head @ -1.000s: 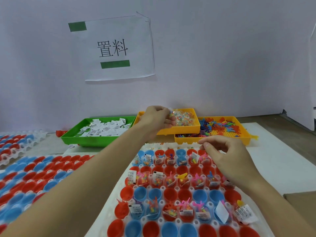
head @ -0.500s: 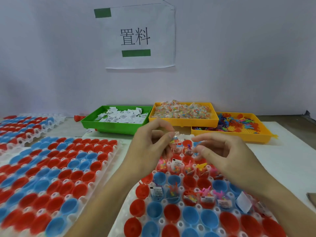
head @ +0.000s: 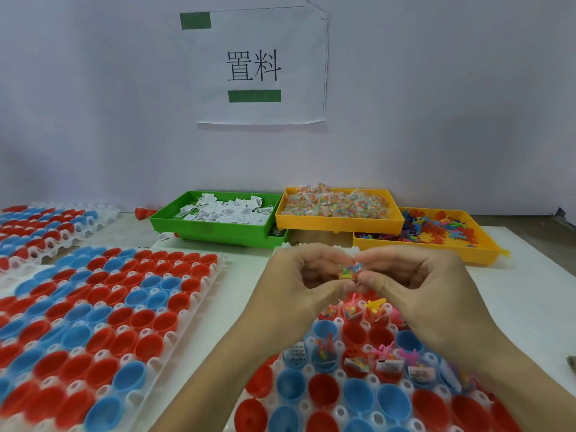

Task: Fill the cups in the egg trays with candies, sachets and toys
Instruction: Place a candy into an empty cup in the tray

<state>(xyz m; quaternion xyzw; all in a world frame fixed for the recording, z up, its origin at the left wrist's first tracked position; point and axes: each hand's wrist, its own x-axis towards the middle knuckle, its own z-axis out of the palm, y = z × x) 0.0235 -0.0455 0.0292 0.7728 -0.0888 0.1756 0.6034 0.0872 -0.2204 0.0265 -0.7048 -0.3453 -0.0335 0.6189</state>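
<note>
Pinching one candy packet [head: 350, 271] between left hand [head: 299, 288] and right hand [head: 414, 285], fingers curled on it, above the near egg tray [head: 339, 410]. Farther back: green sachet bin [head: 215, 232], yellow candy bin [head: 339, 226], toy bin [head: 436, 247].

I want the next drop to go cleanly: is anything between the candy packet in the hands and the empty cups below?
Nothing visible blocks it. Both hands pinch the candy packet above the egg tray, whose near cups sit open.
</note>
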